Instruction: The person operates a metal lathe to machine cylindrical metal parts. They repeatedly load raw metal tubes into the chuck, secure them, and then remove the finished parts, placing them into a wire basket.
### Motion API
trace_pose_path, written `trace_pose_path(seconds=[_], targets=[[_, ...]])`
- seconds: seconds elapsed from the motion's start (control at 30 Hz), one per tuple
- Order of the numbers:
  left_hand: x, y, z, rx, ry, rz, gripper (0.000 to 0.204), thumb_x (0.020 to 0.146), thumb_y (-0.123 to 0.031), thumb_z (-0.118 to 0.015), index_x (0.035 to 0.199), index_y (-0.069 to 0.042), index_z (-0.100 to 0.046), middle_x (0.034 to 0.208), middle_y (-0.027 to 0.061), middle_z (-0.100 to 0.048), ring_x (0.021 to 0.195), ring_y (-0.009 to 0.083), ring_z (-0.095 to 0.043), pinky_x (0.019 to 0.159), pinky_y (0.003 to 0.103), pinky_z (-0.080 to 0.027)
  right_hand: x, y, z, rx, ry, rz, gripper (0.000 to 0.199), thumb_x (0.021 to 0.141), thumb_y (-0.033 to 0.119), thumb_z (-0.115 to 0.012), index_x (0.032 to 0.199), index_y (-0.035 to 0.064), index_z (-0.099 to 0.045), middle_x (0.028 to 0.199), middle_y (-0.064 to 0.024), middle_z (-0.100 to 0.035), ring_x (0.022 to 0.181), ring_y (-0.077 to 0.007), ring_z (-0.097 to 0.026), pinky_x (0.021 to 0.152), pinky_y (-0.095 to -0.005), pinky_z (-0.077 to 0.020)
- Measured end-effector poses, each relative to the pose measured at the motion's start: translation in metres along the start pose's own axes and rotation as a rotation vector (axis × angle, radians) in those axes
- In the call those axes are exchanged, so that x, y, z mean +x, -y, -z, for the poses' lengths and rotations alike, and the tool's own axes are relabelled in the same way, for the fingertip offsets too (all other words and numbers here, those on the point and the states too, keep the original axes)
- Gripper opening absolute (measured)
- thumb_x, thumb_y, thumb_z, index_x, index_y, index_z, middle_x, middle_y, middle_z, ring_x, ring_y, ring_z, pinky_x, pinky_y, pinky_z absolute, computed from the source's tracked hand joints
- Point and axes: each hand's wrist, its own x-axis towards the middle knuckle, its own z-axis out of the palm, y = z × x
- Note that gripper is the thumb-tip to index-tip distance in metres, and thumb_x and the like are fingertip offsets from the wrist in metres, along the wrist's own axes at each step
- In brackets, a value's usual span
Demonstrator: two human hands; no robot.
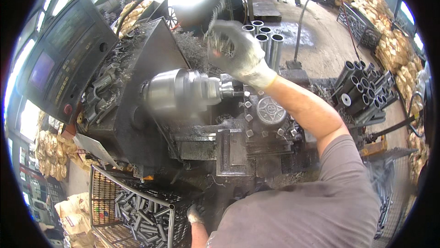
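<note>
My right hand [245, 55], in a whitish work glove, reaches over the lathe with its fingers curled and blurred by motion. A curly strand of metal shavings [219, 10] rises at its fingertips, and the hand appears closed on it. Below and left of the hand is the lathe chuck [169, 93], blurred as if spinning, with a bright metal piece [226, 88] at its right end. The tool post [270, 110], with several square-headed bolts, lies under my right forearm. My gloved left hand [195, 214] hangs low beside the mesh crate [171, 223]; its fingers are partly hidden.
The crate holds many short metal tubes [144, 216]. A control panel [59, 60] stands at left, beside an upright metal guard [158, 46]. Longer tubes stand behind the lathe [276, 49], and more are stacked at right [362, 90]. Wrapped bundles [376, 12] line the far right.
</note>
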Motion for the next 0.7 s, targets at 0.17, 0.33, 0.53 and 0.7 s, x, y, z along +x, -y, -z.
trace_pose_path(seconds=[0.17, 0.33, 0.53, 0.7], targets=[[-0.006, -0.036, -0.046, 0.169, 0.094, -0.184, 0.02, 0.101, -0.023, -0.063, 0.112, -0.007, -0.067, 0.088, 0.0073, -0.069, 0.071, 0.0227, -0.068, 0.055, 0.037, -0.055, 0.017, -0.091, -0.004, -0.629, 0.861, -0.328, 0.032, 0.088, 0.027, -0.074, 0.115, 0.0105, -0.077, 0.109, -0.019, -0.076, 0.097, -0.039, -0.075, 0.089, -0.0478, -0.0607], [-0.038, -0.021, -0.068, 0.302, 0.041, -0.224, 0.025, 0.1, -0.019, -0.061, 0.12, -0.007, -0.068, 0.098, 0.0074, -0.071, 0.08, 0.0211, -0.07, 0.058, 0.038, -0.059, -0.011, -0.078, 0.003, -0.481, 1.14, -0.382, 0.029, 0.084, 0.028, -0.073, 0.101, 0.0053, -0.081, 0.1, -0.0218, -0.079, 0.093, -0.038, -0.077, 0.085, -0.048, -0.0602], [-0.036, -0.026, -0.1, 0.51, 0.094, -0.41, 0.025, 0.099, -0.02, -0.066, 0.116, -0.003, -0.071, 0.104, 0.0066, -0.072, 0.088, 0.0213, -0.07, 0.074, 0.036, -0.059, -0.065, -0.112, -0.055, -0.473, 1.613, -0.572, 0.052, 0.076, 0.043, -0.086, 0.108, 0.0021, -0.082, 0.104, -0.0191, -0.081, 0.096, -0.0305, -0.079, 0.08, -0.0414, -0.0635], [-0.084, -0.073, -0.122, 0.704, 0.06, -0.661, 0.029, 0.099, -0.017, -0.067, 0.121, 0.002, -0.07, 0.111, 0.0147, -0.076, 0.102, 0.0276, -0.072, 0.094, 0.039, -0.056, -0.049, -0.142, -0.039, -0.095, 1.727, -0.618, 0.054, 0.076, 0.044, -0.086, 0.11, 0.0031, -0.08, 0.104, -0.0156, -0.08, 0.101, -0.0265, -0.076, 0.086, -0.0395, -0.0611]])
